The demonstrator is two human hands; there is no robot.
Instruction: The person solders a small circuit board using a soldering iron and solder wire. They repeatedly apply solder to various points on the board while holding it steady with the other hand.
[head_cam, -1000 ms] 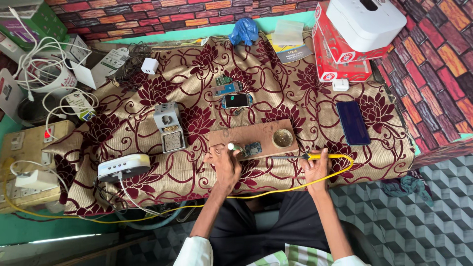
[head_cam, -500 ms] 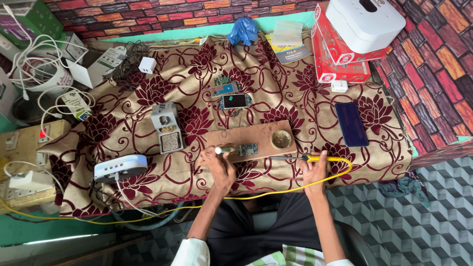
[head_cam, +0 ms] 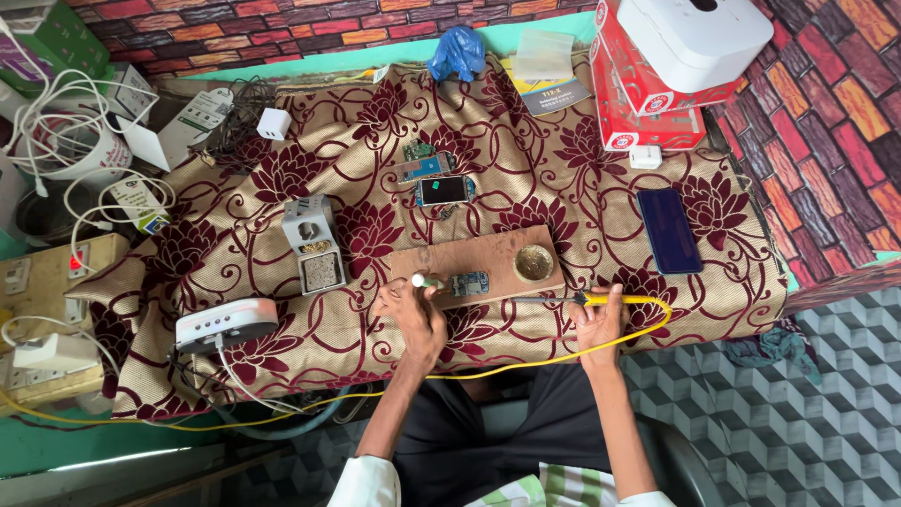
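1. The person's left hand (head_cam: 413, 314) rests at the near edge of the wooden board (head_cam: 479, 263), fingers curled around a small white-tipped tool (head_cam: 424, 281) whose tip points toward the board's middle; the exact kind of tool is too small to tell.
2. The right hand (head_cam: 601, 324) is closed in a pinch on the yellow-handled soldering iron (head_cam: 572, 299). The iron's long axis runs left–right along the board's near edge, with the dark shaft reaching leftward from the hand.
3. A small blue circuit board (head_cam: 468, 284) lies on the wooden board, between the two hands. It sits just beside the left hand's tool and well nearer to that hand than to the right; from the right hand it lies to the left, roughly in line with the iron's shaft.
4. Whether the iron's tip touches the circuit board cannot be told at this size.
5. A round brass-coloured dish (head_cam: 533, 264) is set into the right part of the wooden board, just beyond the iron's shaft.
6. The iron's yellow cable (head_cam: 648, 324) loops off the worktop's (head_cam: 282, 178) near edge and runs leftward below it.
7. Farther back on the floral cloth lie a small phone (head_cam: 444, 191) and another bare circuit board (head_cam: 419, 167); a dark phone (head_cam: 668, 230) lies to the right and a grey iron stand (head_cam: 313, 243) to the left.
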